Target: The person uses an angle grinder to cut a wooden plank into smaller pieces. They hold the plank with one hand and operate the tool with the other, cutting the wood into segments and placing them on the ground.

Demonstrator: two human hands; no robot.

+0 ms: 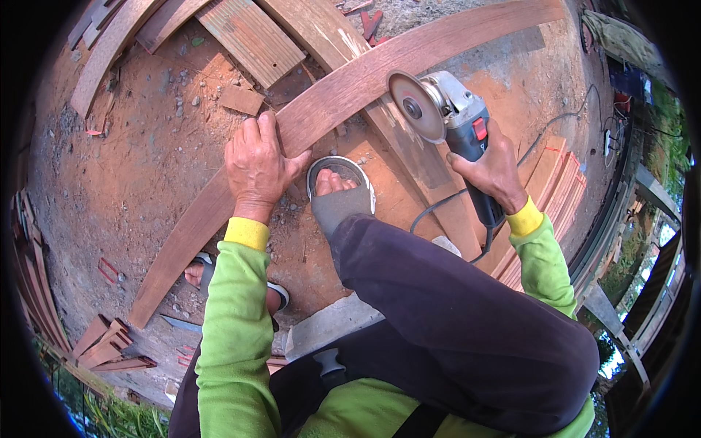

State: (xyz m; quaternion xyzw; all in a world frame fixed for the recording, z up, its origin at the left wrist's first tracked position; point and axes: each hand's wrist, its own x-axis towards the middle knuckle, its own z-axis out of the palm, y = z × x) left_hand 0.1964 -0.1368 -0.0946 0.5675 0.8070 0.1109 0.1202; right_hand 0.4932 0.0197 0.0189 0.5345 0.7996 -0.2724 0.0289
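Our long, curved, reddish-brown wood plank [328, 106] runs 8 to 1 o'clk across a thick brown timber beam [409, 152]; our L hand [259, 160] grips it at 10, our R hand [496, 166] clasps a dk-grey-and-silver angle grinder [467, 139] at 2. Stacked reddish boards [566, 191] lie at 3.

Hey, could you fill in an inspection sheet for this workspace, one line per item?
Surface: reddish dirt ground, strewn with pebbles.
Job's things: long board crossing over a timber; angle grinder with its disc near the long board.
Clutter: offcuts piled at lower left; stacked strips at right; ridged board at the top.
Hands: both bare; left hand holds the long board, right hand grips the angle grinder.
Cables: dark cord runs from the grinder's lower end; whether it is plugged in can't be told.
Surroundings: greenery at the lower left edge.
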